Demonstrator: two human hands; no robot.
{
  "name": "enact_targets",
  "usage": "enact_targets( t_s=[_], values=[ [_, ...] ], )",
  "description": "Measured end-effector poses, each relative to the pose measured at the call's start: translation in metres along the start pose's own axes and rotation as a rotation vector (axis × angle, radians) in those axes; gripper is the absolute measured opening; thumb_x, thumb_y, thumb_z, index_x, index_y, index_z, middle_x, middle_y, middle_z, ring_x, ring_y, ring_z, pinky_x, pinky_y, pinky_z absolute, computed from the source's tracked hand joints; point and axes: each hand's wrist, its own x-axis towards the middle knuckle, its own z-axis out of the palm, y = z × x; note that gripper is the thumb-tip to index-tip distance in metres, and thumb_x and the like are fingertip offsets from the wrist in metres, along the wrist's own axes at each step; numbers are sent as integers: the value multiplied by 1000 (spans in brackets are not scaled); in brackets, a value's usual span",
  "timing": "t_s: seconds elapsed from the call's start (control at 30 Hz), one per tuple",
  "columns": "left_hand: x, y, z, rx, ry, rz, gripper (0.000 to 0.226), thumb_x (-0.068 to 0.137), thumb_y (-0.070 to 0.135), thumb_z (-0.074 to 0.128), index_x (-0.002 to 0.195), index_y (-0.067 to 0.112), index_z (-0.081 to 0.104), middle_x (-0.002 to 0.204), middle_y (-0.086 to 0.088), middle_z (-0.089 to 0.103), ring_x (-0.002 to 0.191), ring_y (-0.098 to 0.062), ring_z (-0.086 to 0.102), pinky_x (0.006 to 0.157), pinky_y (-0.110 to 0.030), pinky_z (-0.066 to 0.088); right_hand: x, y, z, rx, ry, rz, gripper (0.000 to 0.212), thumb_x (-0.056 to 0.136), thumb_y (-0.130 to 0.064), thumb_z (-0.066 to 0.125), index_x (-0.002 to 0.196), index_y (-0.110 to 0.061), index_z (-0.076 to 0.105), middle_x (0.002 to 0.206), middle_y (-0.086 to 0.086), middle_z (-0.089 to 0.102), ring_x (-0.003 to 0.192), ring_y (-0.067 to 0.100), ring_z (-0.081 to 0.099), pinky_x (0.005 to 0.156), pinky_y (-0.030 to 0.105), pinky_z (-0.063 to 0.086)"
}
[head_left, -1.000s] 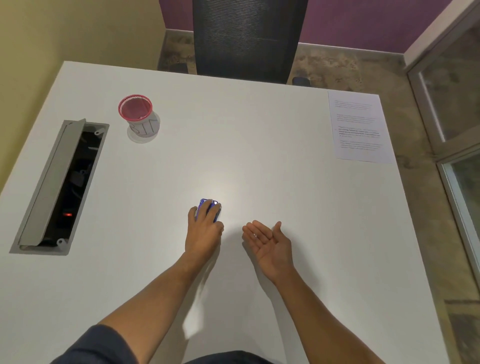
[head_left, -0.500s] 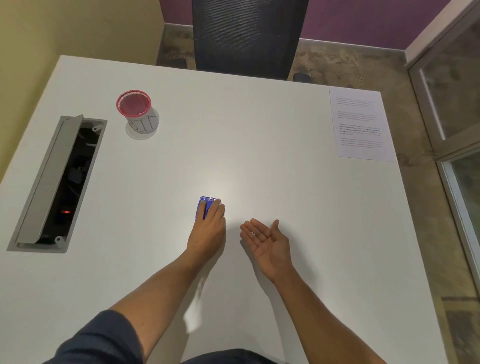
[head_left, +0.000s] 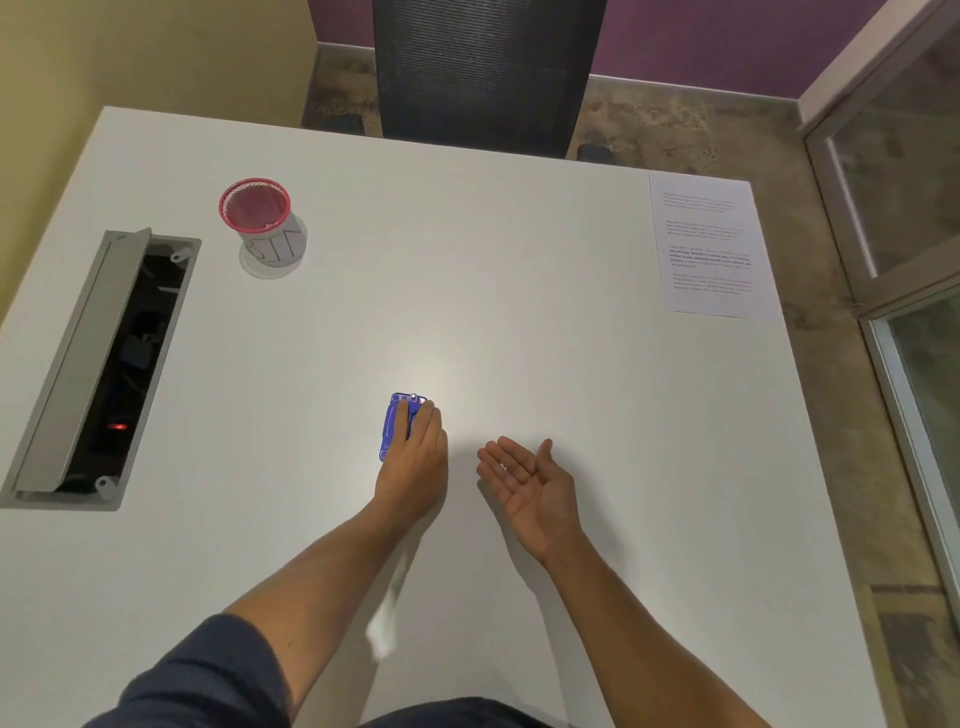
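A small blue flat object (head_left: 396, 422) lies on the white table (head_left: 519, 338) near its middle. My left hand (head_left: 414, 462) rests palm down on it, straight fingers covering its right and near part; its far end and left edge show. My right hand (head_left: 535, 486) lies a short way to the right, palm up, fingers relaxed and empty. The two hands do not touch.
A red mesh cup (head_left: 258, 218) stands at the far left. An open cable hatch (head_left: 98, 364) with a raised grey lid is set into the table's left side. A printed sheet (head_left: 711, 244) lies at the far right. A black chair (head_left: 483, 73) stands behind the table.
My left hand's fingers have flattened over the blue object and more of its left edge shows. The right hand has stayed palm up in the same spot.
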Motion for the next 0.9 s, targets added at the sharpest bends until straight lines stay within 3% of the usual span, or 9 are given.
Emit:
enact_targets(
  t_s=[0.17, 0.3, 0.4, 0.5, 0.6, 0.77, 0.9],
  values=[
    [-5, 1, 4, -103, 50, -26, 33, 74, 3, 41, 100, 0, 62, 127, -22, 53, 134, -41, 36, 117, -56, 10, 1, -2, -1, -3, -2, -13, 56, 99, -45, 44, 119, 4, 61, 118, 22, 69, 112, 34, 66, 93, 42, 52],
    [-11, 14, -2, -322, 230, -74, 30, 60, -5, 51, 88, -4, 63, 108, -22, 62, 115, -45, 53, 111, -59, 28, -1, 3, -5, -5, 19, -14, 55, 99, -44, 45, 118, 4, 61, 118, 22, 69, 114, 35, 64, 90, 41, 53],
    [-16, 31, -16, -570, 366, -48, 29, 60, -5, 54, 87, -6, 64, 104, -23, 63, 108, -45, 55, 102, -57, 39, -4, 7, -4, -9, 31, -14, 56, 98, -43, 47, 120, 7, 59, 120, 24, 67, 114, 35, 64, 88, 40, 55],
    [-24, 47, -31, -682, 384, 15, 16, 63, 1, 55, 77, 0, 62, 102, -20, 64, 106, -40, 54, 99, -49, 41, -7, 10, -1, -47, 7, -29, 60, 100, -44, 41, 127, 7, 56, 122, 23, 66, 118, 31, 61, 103, 39, 46],
    [-31, 57, -39, -702, 379, 15, 13, 69, 9, 63, 79, 0, 61, 97, -18, 64, 103, -38, 56, 99, -52, 42, -9, 11, 0, -103, -44, -26, 64, 103, -47, 29, 128, 4, 58, 126, 21, 65, 126, 31, 56, 114, 42, 34],
    [-39, 64, -48, -736, 355, -14, 7, 77, 10, 67, 80, 4, 63, 90, -12, 64, 101, -33, 58, 100, -54, 40, -15, 12, -1, -160, -115, 7, 68, 103, -50, 18, 125, -3, 62, 120, 19, 69, 116, 27, 64, 101, 38, 45],
    [-44, 57, -51, -768, 412, -2, 13, 81, 9, 58, 81, -1, 65, 82, -14, 65, 87, -35, 63, 83, -48, 51, -17, 12, 0, -123, -136, -4, 66, 103, -49, 19, 128, 1, 55, 124, 17, 68, 117, 25, 64, 95, 34, 50]
  ],
)
